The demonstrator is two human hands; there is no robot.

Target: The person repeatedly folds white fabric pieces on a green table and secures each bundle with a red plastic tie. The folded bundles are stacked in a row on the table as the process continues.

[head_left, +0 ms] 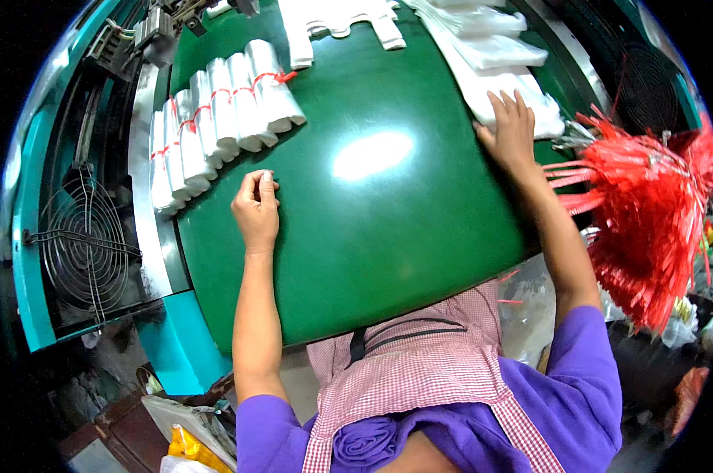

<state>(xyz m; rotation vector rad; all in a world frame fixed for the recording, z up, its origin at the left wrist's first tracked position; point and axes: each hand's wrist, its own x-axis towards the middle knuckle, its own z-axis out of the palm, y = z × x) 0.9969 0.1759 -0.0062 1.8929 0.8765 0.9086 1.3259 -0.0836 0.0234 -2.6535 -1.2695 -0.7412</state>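
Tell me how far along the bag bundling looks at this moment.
Done: a row of rolled white bag bundles, each tied with a red strip, lies at the table's left. In hand: the right hand presses on a flat stack of loose bags; the left hand rests closed on the green table. Left: more untied stacks behind.

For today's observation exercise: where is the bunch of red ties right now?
In the head view, the bunch of red ties hangs off the green table's right edge, just beyond the right hand resting on flat white bags.

Left of my left hand: a row of tied white bag rolls and a wire fan guard. Right of my right hand: red tie strips.
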